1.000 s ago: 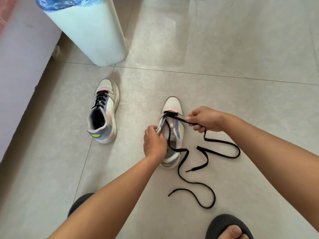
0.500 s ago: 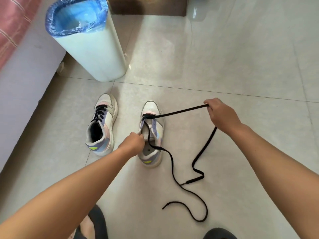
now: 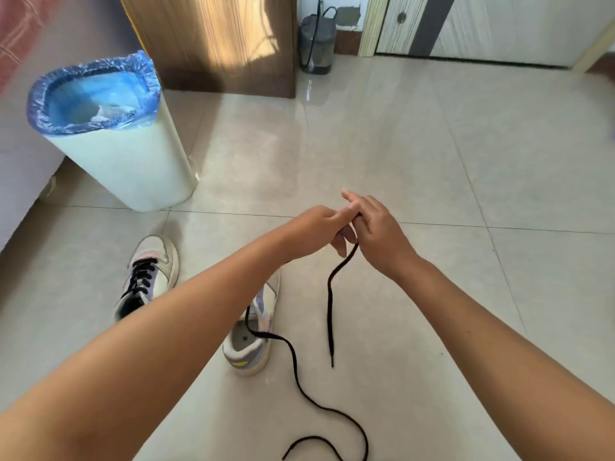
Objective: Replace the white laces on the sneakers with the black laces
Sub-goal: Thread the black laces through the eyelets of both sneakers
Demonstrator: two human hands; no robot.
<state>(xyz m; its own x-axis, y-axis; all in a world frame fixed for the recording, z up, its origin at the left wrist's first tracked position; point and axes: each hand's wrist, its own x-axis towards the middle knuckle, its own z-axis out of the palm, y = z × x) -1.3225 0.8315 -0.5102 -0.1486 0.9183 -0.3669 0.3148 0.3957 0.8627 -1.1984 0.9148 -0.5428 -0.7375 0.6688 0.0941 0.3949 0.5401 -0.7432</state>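
Both hands have left the shoe and met above the floor. Left hand [image 3: 319, 227] and right hand [image 3: 376, 234] pinch the black lace [image 3: 330, 314] between them, right forefinger straight, probably evening the ends. One end hangs down; the other trails from the right sneaker [image 3: 253, 341], partly hidden by the forearm. Left sneaker [image 3: 149, 277] stands already laced black beside the bin [image 3: 126, 161].

A single head-worn wide-angle camera looks forward and down from above the floor [image 3: 432, 144], close over both forearms. It faces a wooden cabinet [image 3: 216, 41] and a door [image 3: 482, 24] along the frame's top.
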